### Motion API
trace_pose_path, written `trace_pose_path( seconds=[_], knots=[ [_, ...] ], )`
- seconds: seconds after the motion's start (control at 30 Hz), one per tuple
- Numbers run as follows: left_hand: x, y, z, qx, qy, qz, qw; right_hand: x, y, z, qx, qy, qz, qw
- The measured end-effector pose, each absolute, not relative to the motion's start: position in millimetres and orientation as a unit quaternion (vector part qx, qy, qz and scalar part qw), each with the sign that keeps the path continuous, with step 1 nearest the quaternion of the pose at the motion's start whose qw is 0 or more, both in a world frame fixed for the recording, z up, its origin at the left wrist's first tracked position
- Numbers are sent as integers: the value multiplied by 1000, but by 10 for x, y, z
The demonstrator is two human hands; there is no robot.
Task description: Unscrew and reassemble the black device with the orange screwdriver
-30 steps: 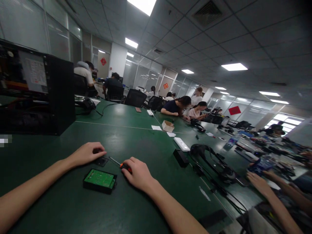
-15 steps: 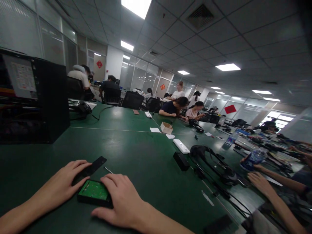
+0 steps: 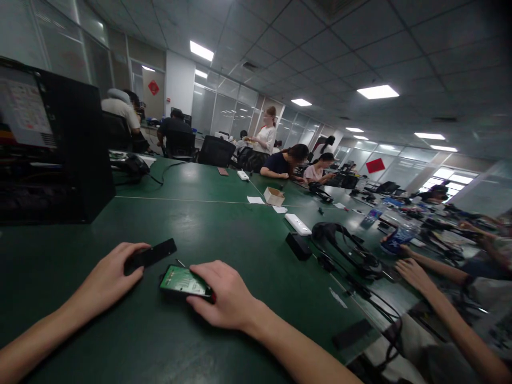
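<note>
Now left hand [image 3: 110, 277] off circuit board [image 3: 182, 279]

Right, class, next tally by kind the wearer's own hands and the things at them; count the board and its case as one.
Left hand and right hand: 2
Circuit board in black case: 1
Black strip: 1
Screwdriver, mostly hidden: 1
Total: 5

White paper [image 3: 255, 200] lies beside a box [image 3: 272, 199] — open-topped.
</note>
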State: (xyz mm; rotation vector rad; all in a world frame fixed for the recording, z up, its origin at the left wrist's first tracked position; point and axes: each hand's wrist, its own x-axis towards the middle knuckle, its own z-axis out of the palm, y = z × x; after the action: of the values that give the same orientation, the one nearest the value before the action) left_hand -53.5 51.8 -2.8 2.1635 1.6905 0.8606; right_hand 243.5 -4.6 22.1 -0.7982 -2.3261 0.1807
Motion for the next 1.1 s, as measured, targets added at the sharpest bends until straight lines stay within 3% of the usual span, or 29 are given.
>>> trace_pose_path(
  seconds=[0.27, 0.5, 0.7, 0.9, 0.97, 1.1],
  knots=[
    [-510, 495, 64, 732, 591, 297, 162, 3220, -114, 252, -467, -795, 10, 388],
    [-460, 424, 150, 704, 604, 335, 166, 4665, -405, -80, -663, -665, -100, 329],
    [-337, 339, 82, 665, 582, 389, 260, 5397, -567, -397, -745, -601, -118, 263],
    [-157, 256, -7, 660, 510, 428, 346, 4558, -454, -179, -642, -668, -144, 348],
    [-104, 208, -4, 665, 484, 436, 365, 3966, -352, -37, -591, -711, -29, 380],
    [-47, 123, -4, 704, 426, 434, 366, 2823, -161, 201, -449, -800, 191, 349]
  ],
)
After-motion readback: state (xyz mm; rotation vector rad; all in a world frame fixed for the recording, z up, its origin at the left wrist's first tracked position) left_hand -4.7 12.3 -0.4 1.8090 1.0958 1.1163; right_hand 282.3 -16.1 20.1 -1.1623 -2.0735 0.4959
